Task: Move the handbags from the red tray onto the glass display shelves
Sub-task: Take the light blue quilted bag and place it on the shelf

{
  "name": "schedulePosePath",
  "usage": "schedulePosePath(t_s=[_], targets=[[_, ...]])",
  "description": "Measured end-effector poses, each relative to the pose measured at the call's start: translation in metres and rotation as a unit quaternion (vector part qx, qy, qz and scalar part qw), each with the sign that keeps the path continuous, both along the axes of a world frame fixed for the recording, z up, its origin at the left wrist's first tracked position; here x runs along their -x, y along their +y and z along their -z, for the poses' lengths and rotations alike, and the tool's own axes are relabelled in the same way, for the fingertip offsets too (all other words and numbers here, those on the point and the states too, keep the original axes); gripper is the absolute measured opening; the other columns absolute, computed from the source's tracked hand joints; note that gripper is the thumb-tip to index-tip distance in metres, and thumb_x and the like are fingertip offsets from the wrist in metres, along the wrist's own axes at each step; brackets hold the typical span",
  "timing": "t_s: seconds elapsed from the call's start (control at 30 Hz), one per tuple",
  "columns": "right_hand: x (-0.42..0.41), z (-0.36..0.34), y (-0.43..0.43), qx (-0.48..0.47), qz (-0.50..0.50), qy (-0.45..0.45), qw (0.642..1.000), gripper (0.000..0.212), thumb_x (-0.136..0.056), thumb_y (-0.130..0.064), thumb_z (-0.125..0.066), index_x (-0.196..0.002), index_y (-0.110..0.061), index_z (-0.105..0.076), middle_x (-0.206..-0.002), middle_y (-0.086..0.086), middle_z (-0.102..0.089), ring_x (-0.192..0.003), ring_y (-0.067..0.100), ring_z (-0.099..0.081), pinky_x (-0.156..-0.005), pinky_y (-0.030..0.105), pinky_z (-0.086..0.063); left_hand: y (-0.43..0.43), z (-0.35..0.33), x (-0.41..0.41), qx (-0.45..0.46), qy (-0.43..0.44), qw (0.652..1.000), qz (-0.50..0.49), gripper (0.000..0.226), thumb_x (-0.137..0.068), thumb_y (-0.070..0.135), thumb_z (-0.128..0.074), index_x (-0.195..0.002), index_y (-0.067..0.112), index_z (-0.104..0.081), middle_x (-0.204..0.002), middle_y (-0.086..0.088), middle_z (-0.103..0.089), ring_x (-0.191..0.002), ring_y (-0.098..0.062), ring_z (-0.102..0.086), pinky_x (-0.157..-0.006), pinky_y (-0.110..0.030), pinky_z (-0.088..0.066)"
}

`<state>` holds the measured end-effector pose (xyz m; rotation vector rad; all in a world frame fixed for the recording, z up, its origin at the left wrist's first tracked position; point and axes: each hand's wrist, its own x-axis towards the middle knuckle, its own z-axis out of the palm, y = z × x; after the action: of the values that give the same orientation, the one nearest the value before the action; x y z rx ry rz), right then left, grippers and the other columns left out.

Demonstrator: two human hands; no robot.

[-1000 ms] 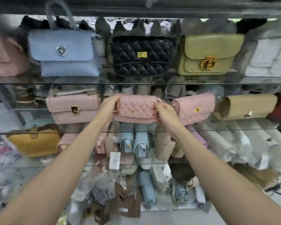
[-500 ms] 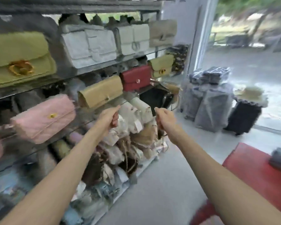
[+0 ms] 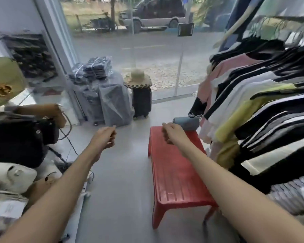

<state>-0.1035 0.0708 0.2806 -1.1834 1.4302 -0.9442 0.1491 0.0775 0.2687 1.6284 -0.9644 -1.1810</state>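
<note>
Soft blue-grey handbag point(image 3: 186, 122) just beyond empty, loosely curled right hand point(image 3: 172, 133), on ribbed red plastic tray point(image 3: 175, 174), left hand point(image 3: 104, 137) likewise empty

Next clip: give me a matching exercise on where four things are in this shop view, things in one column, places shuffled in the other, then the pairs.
Things
1. blue handbag
2. straw hat
3. green handbag
4. striped shirts

Places
A. at the left edge of the view
B. on the far end of the red tray
C. hanging at the right
D. on top of the black suitcase

Pairs: 1-B; 2-D; 3-A; 4-C
</note>
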Motion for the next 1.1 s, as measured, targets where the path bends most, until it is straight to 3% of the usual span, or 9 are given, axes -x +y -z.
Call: schedulePosePath(t_s=[0.2,0.37,0.7,0.87,1.0,1.1], targets=[[0.059,0.029,-0.045,-0.023,0.113,0.006,0.993,0.025,-0.104,-0.018,-0.047,-0.083,-0.013,-0.058,-0.067,0.003,-0.058,-0.054,0.012,-0.052,-0.048,0.018,-0.040,-0.099,0.021,0.073,-0.036,-0.032,0.987,0.153,0.020,-0.099,0.022,-0.051,-0.084,0.014,-0.060,-0.076,-0.002,-0.057,-0.063,-0.013,-0.050,-0.065,-0.024,-0.046],[0.104,0.059,-0.094,-0.041,0.155,0.029,0.987,0.021,-0.103,-0.020,-0.047,-0.086,-0.016,-0.058,-0.071,0.004,-0.065,-0.057,0.013,-0.059,-0.053,0.025,-0.042,-0.159,0.046,0.120,-0.077,-0.049,0.967,0.240,0.016,-0.098,0.022,-0.052,-0.089,0.014,-0.063,-0.080,-0.001,-0.060,-0.070,-0.015,-0.054,-0.072,-0.028,-0.047],[0.123,0.111,-0.197,-0.111,0.154,0.023,0.982,0.012,-0.102,-0.025,-0.048,-0.091,-0.025,-0.054,-0.093,0.004,-0.070,-0.073,0.015,-0.063,-0.058,0.025,-0.045,-0.255,0.097,0.151,-0.164,-0.063,0.954,0.244,0.020,-0.102,0.032,-0.052,-0.097,0.016,-0.063,-0.088,0.000,-0.061,-0.074,-0.013,-0.058,-0.075,-0.028,-0.048],[0.123,0.138,-0.246,-0.127,0.152,0.035,0.980,0.010,-0.099,-0.023,-0.050,-0.095,-0.023,-0.059,-0.084,-0.001,-0.065,-0.072,0.014,-0.060,-0.058,0.026,-0.046,-0.307,0.132,0.167,-0.182,-0.065,0.950,0.246,0.020,-0.101,0.034,-0.053,-0.104,0.015,-0.062,-0.094,-0.002,-0.063,-0.076,-0.014,-0.059,-0.074,-0.029,-0.048],[0.129,0.174,-0.295,-0.168,0.184,0.052,0.967,0.012,-0.096,-0.027,-0.051,-0.086,-0.029,-0.058,-0.087,0.000,-0.071,-0.080,0.021,-0.065,-0.071,0.036,-0.052,-0.352,0.164,0.181,-0.204,-0.068,0.938,0.271,0.028,-0.102,0.036,-0.052,-0.116,0.012,-0.059,-0.102,-0.003,-0.063,-0.080,-0.013,-0.061,-0.076,-0.029,-0.050],[0.133,0.202,-0.334,-0.199,0.199,0.085,0.956,0.010,-0.096,-0.031,-0.051,-0.091,-0.029,-0.060,-0.101,0.004,-0.073,-0.093,0.027,-0.068,-0.086,0.043,-0.057,-0.394,0.191,0.192,-0.225,-0.051,0.936,0.267,0.026,-0.103,0.034,-0.051,-0.118,0.014,-0.056,-0.103,-0.002,-0.063,-0.083,-0.014,-0.061,-0.072,-0.028,-0.049]])
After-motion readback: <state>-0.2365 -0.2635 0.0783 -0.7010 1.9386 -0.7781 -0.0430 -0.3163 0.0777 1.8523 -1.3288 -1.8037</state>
